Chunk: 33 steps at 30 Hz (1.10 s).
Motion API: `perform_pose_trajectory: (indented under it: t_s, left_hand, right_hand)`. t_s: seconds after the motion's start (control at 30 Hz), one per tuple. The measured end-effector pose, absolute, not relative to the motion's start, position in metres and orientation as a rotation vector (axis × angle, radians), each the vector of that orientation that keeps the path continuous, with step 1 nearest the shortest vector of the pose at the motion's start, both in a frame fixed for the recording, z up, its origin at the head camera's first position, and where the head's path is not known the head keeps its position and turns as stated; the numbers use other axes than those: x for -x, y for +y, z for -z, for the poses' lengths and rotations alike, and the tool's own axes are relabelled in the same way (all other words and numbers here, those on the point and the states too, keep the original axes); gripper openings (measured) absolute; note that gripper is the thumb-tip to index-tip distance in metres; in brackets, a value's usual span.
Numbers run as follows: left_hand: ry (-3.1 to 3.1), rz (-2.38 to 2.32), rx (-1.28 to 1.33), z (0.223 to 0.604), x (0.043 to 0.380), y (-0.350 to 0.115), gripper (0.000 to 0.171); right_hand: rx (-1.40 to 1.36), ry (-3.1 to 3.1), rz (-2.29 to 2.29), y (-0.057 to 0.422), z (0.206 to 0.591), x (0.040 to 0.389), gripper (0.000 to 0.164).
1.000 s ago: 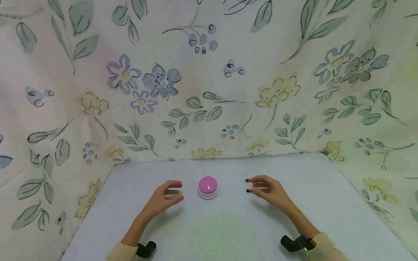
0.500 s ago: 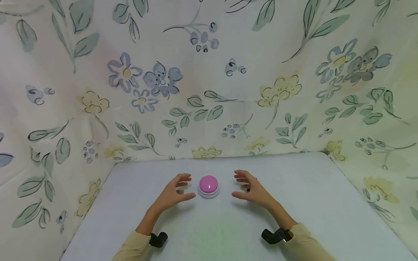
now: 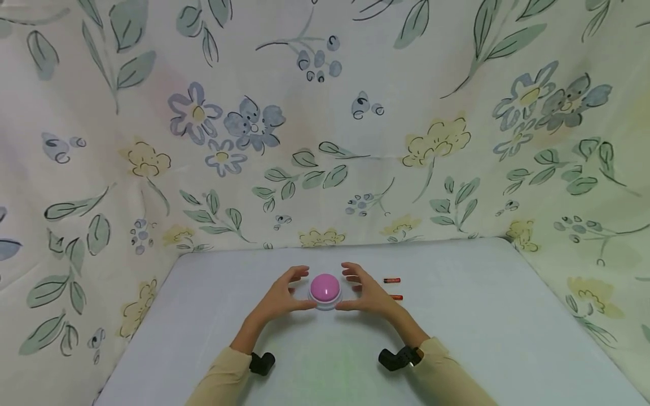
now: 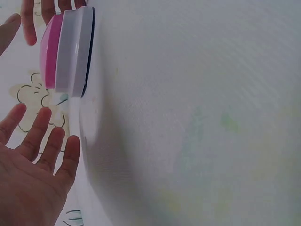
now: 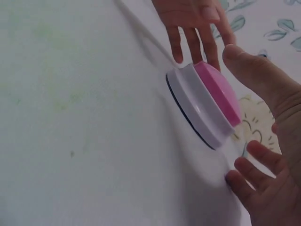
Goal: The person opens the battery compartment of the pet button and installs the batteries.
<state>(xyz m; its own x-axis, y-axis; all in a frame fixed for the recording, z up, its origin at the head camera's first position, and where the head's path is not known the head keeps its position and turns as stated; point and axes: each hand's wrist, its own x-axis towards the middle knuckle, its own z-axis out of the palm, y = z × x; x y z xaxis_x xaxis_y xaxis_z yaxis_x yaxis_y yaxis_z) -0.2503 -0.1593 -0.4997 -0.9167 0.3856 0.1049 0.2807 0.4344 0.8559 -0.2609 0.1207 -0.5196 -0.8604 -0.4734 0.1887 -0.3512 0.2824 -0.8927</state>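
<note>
A round push button [image 3: 325,288] with a pink domed top and a white base sits on the white table. My left hand [image 3: 278,298] is at its left side, fingers spread and gently bent, thumb tip close to the base's near edge. On the other side my right hand [image 3: 369,294] mirrors this pose. In the left wrist view the push button [image 4: 70,52] appears side-on, with a gap to the left fingers [image 4: 70,157]. The right wrist view likewise shows the push button [image 5: 202,103] apart from the right fingers [image 5: 251,174]. Neither hand grips anything.
Two small orange-red batteries [image 3: 392,280] lie just right of the right hand, the nearer one partly covered by it. The white tabletop [image 3: 457,316] ends at the back against a floral cloth [image 3: 325,186]. A black wrist camera [image 3: 262,363] sits on each wrist.
Both hands have moved inward from either side toward the push button. The right hand has passed leftward from the batteries, which now show beside it. The push button stays in place.
</note>
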Motion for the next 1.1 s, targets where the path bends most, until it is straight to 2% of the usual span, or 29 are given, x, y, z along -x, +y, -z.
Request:
perform_pose_trajectory:
  t_s: [0.23,0.47,0.6,1.1]
  left_hand:
    - [2.612,-1.406,-0.711,0.501,0.26,-0.149,0.092]
    - [2.626,-1.315,-0.691,0.499,0.263,-0.14,0.071]
    - [2.624,-1.336,-0.651,0.5,0.264,-0.137,0.066]
    - [2.53,-1.634,-0.663,0.5,0.25,-0.129,0.067]
  right_hand:
    - [0.825,2.479,1.579,0.108,0.526,0.269,0.098]
    - [0.89,2.585,1.495,0.103,0.53,0.27,0.071]
    - [0.891,2.618,1.474,0.102,0.529,0.269,0.061]
    - [0.992,2.488,1.666,0.116,0.516,0.259,0.059]
